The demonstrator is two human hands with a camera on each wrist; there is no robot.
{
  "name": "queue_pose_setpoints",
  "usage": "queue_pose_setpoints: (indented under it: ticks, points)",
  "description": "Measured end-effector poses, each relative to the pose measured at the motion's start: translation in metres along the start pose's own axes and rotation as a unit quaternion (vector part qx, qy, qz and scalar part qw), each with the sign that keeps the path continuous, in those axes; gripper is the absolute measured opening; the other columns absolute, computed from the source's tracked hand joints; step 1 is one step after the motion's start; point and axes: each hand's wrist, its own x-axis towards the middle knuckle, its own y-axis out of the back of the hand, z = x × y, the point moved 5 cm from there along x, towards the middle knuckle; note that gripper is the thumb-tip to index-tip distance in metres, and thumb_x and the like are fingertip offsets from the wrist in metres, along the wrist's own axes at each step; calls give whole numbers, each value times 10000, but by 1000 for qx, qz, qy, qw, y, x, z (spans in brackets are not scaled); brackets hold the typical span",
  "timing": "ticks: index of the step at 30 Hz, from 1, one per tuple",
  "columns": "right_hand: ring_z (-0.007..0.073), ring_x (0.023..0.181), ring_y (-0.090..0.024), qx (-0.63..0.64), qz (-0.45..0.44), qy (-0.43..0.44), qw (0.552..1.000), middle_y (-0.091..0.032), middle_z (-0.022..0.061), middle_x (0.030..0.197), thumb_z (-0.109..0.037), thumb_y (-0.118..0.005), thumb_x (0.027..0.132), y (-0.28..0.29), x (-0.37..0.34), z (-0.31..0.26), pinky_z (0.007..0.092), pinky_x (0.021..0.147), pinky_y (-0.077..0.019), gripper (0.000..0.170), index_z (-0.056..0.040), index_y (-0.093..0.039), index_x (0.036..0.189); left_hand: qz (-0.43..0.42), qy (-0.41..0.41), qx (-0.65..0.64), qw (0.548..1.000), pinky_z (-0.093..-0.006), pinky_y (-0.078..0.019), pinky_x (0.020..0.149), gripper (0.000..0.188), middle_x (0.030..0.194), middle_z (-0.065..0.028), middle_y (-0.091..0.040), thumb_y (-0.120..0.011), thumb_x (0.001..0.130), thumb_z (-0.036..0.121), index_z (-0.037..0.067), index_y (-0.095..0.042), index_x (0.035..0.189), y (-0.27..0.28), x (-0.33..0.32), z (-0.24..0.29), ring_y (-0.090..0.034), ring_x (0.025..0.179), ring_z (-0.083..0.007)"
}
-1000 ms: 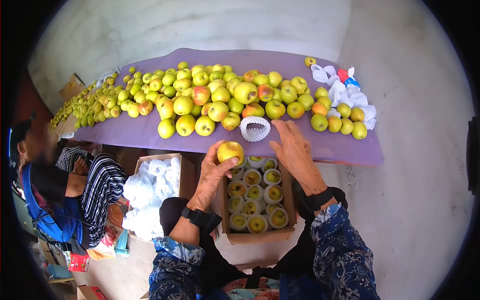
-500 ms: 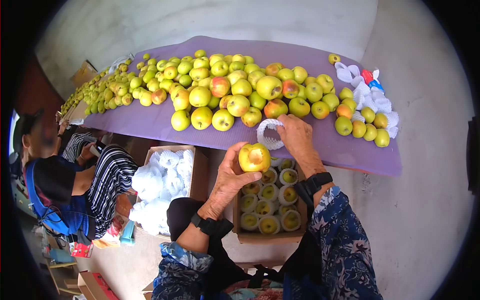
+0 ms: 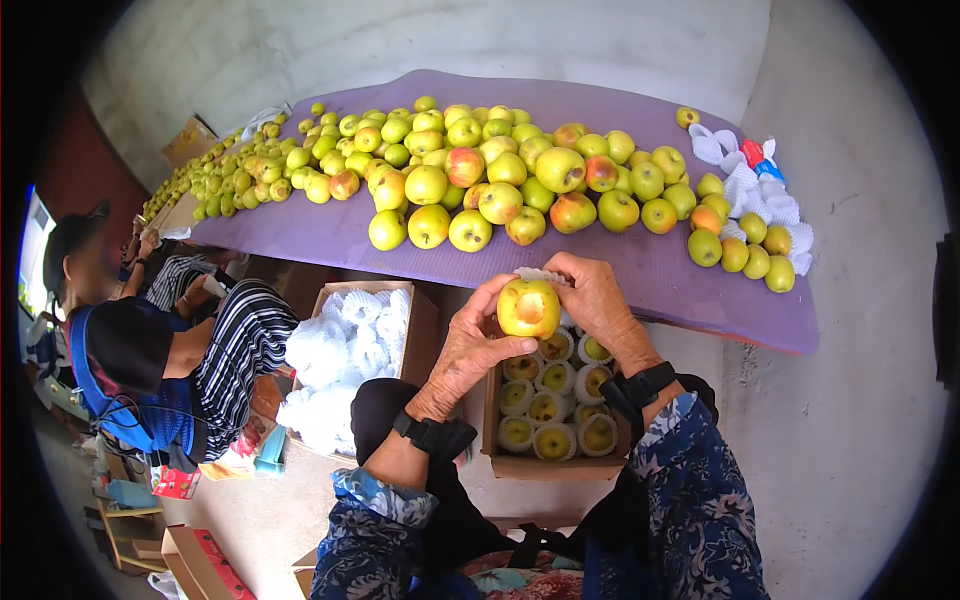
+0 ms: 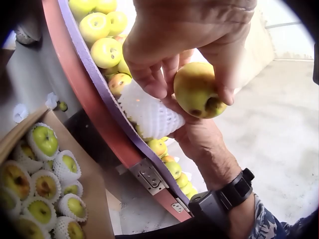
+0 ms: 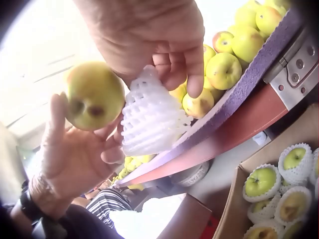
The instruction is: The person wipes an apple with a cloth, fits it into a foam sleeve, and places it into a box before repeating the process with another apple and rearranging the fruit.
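My left hand (image 3: 468, 350) grips a yellow-green apple (image 3: 529, 308) between thumb and fingers, a brown hollow showing on its near side. Just beyond the apple, my right hand (image 3: 598, 305) pinches a white foam net sleeve (image 5: 152, 119). In the left wrist view the sleeve (image 4: 149, 112) hangs right beside the apple (image 4: 195, 90). The head view shows only the sleeve's upper rim, as the apple hides the rest. Below both hands a cardboard box (image 3: 555, 468) holds several apples in foam nets.
Loose apples (image 3: 470, 230) are heaped along the purple-covered table (image 3: 300, 235). Foam nets (image 3: 765, 200) lie at its right end. Left of my knees stands a carton (image 3: 425, 330) of white foam nets (image 3: 335, 350). A person in striped trousers (image 3: 250, 340) sits at the left.
My right hand has taken hold of the foam net sleeve at the table's edge and brought it to the apple. The left hand still holds the apple, and the view has shifted slightly.
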Motion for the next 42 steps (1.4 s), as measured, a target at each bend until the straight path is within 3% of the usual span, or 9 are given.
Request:
queue_pose_setpoints:
  ticks: [3,6,9,12,15,20,26,35,42]
  points:
    - [279,617,-611,36,0,-25,999,-624,161,686,-158,-696,805,5,0,-4,365,594,-471,183,-5,-633,883,7,4,12,1000,-318,-447,969,809,1296,-76,-507,-856,653,70,62,-451,1354,4,-1,-1,-506,1153,-155]
    - [244,601,-592,41,-2,-12,999,-616,154,681,-151,-698,807,5,-1,-5,350,592,-468,185,0,-635,892,55,-45,209,975,-345,-416,1009,792,1412,-124,-371,-885,615,150,78,-518,1313,11,-5,4,-454,1226,-206]
    - [235,615,-595,60,-5,-10,998,-624,149,694,-143,-696,806,0,-1,-5,348,608,-473,184,2,-640,904,5,-46,212,976,-375,-355,1070,799,1474,-152,-250,-903,574,219,112,-562,1289,13,-3,0,-375,1307,-269]
    - [218,630,-599,90,-25,-20,995,-636,133,708,-139,-692,806,-3,-2,-8,342,619,-475,188,3,-646,919,-48,-24,176,983,-387,-256,1138,803,1445,-121,-310,-885,576,137,90,-552,1305,3,-6,-6,-331,1350,-258]
    - [205,651,-601,112,-53,-27,992,-646,119,729,-136,-688,808,-5,-3,-8,335,631,-478,191,5,-648,932,-39,-21,221,974,-382,-268,1133,803,1449,-113,-304,-882,585,148,84,-546,1311,3,-6,-3,-331,1350,-258]
    - [201,731,-603,102,-41,17,994,-652,120,843,-87,-661,808,-2,-2,-10,326,677,-482,185,2,-641,968,16,3,171,985,-352,-374,1047,658,1279,-83,-501,-841,676,184,37,-567,1256,8,-6,8,-504,1181,-216]
    - [259,797,-609,50,-46,59,996,-618,126,884,0,-615,780,-7,-5,-21,353,714,-484,211,-14,-616,990,95,4,199,975,-331,-425,986,591,1208,-72,-518,-834,698,160,8,-582,1210,28,-7,-3,-537,1120,-194]
    - [260,823,-605,69,-46,-24,996,-612,116,912,-28,-636,751,-20,-12,-18,371,709,-495,282,-35,-594,1030,181,-27,221,958,-332,-470,909,532,1156,-118,-526,-829,695,258,28,-645,1138,36,-9,-4,-564,1048,-224]
    - [192,1052,-545,226,-135,-57,963,-553,86,1144,-107,-748,725,-34,-18,-16,330,900,-470,583,-83,-479,1242,181,15,188,965,-311,-432,917,435,1096,-86,-553,-741,818,295,4,-651,1128,37,-11,-6,-550,1040,-181]
